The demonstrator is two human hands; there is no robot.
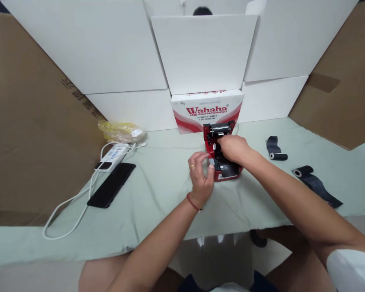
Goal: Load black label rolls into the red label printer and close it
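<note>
A small red label printer [226, 175] stands on the cloth with its lid [220, 129] raised. Inside it lies a black ribbon roll [218, 149] with a white core, and dark film [229, 167] hangs from it over the front. My right hand [233, 148] reaches in from the right, fingers curled on the roll; its fingertips are hidden. At the printer's left side is my left hand [200, 172], fingers bent and apart from the thumb, the tips at the casing. It holds nothing.
Two more black ribbon rolls [279, 156] [304, 171] lie to the right, partly unrolled. On the left are a black phone [112, 185], a white power strip [117, 156] with cable and a yellow plastic bag [120, 130]. A Wahaha carton [207, 111] stands behind the printer.
</note>
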